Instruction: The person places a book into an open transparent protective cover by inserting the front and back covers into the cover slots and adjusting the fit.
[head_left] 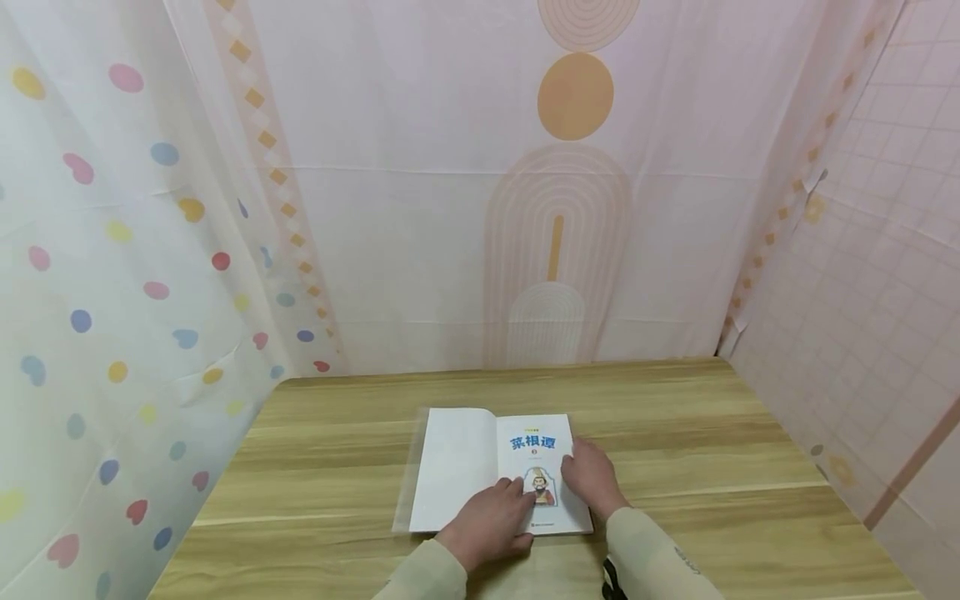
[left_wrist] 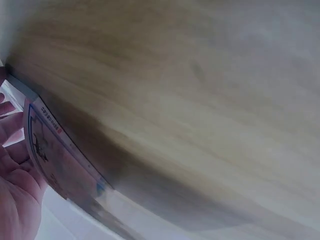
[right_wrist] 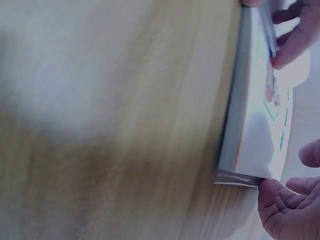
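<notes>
An open book (head_left: 453, 471) lies on the wooden table, with a blank left page and a right title page (head_left: 555, 425) showing blue Chinese characters and a cartoon bearded figure. My left hand (head_left: 491, 521) rests palm down across the lower middle of the book, fingers reaching onto the title page and thumb near the bottom edge. In the left wrist view, the bowed cover (left_wrist: 65, 157) with printed pictures shows beside the left palm (left_wrist: 20, 200). At the book's right edge is my right hand (head_left: 592, 475). A fingertip touches the edge, while the thumb (right_wrist: 311, 154) stands apart over the page.
The wood-grain table (head_left: 337, 467) spreads around the book. Behind it hangs a pale curtain (head_left: 412, 250) with arches and circles. A curtain with coloured dots (head_left: 97, 375) borders the left, and a grid-patterned one (head_left: 877, 275) the right.
</notes>
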